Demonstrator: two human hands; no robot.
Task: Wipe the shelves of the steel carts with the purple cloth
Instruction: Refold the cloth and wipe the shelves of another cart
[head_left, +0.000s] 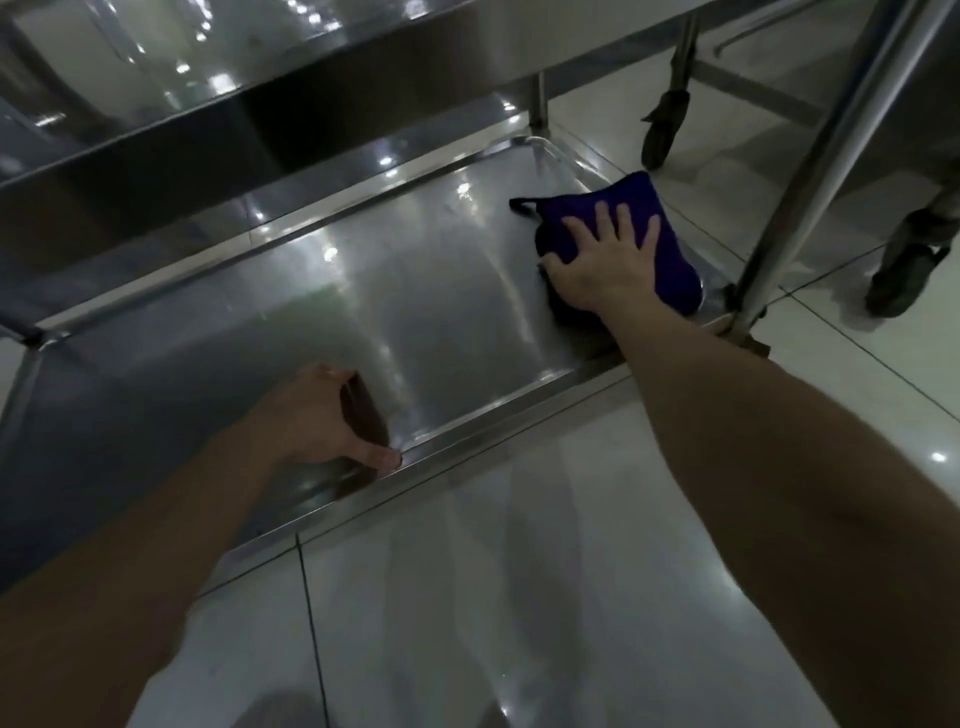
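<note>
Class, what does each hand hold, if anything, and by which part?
Left hand grips the shelf's front rim; right hand presses flat on the purple cloth, holding nothing.

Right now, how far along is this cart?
Done: nothing provable; the steel gleams throughout. In hand: right hand presses the purple cloth flat at the right end of the bottom shelf; left hand grips its front rim. Left, likely: its remaining span and the upper shelf.

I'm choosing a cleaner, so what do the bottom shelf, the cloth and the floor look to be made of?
Bottom shelf: likely stainless steel, glossy; it mirrors lights. Purple cloth: soft fabric, perhaps microfibre; matte, bunched under the right hand. Floor: glazed tiles, probably ceramic; grout lines, shiny reflections.
</note>
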